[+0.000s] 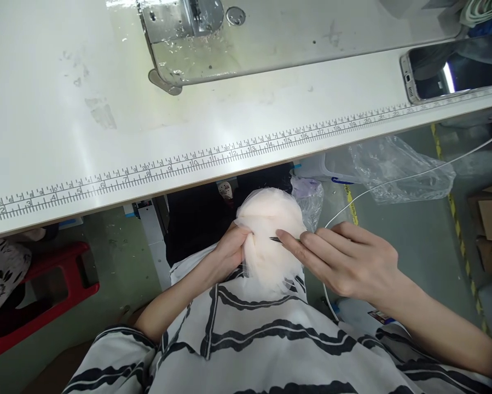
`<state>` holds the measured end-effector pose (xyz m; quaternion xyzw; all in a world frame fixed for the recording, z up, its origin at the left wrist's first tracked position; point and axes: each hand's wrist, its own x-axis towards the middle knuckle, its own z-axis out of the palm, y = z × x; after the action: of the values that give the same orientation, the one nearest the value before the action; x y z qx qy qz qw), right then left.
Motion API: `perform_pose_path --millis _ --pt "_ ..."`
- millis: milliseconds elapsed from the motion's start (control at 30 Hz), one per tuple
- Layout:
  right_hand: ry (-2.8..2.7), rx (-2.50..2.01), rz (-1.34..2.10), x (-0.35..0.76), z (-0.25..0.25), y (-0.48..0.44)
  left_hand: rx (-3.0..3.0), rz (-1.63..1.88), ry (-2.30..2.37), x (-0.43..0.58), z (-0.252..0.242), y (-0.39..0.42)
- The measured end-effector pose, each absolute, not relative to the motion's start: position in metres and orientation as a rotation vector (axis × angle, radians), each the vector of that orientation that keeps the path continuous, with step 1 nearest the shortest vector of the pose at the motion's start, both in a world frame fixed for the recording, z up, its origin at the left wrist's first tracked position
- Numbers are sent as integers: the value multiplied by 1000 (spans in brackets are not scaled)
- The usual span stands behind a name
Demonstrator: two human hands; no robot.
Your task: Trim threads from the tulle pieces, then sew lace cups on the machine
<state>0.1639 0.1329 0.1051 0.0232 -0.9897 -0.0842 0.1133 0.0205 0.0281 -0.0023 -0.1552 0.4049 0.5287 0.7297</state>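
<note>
My left grip (230,249) pinches gauzy fabric (272,219), likely light, best held by folds. My right grip (348,260) holds a pointed tool (276,239).

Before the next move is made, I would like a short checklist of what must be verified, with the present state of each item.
1. Left hand grips the sheer pale fabric at its side: ok.
2. Right hand holds the slim pointed tool, tip exposed: ok.
3. Tip touches the fabric: cannot tell; it shows in front of it.
4. Fabric's underside is free of snags: cannot tell, hidden.
5. Phone lies on the table, away from both hands: ok.
</note>
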Motion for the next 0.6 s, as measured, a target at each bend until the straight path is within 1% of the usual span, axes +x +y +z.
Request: perform_pose_path --millis 233,367,433,600 --pt "-2899 74 -231 161 102 132 -358 1158 882 20 0 28" --pt "-2857 49 -130 163 101 134 -373 1162 871 18 1 29" --pt "-2794 -43 -76 167 102 137 -392 1150 870 16 -1 29" --pt "-2644 -456 -3 184 102 140 -388 1055 874 8 -7 27"
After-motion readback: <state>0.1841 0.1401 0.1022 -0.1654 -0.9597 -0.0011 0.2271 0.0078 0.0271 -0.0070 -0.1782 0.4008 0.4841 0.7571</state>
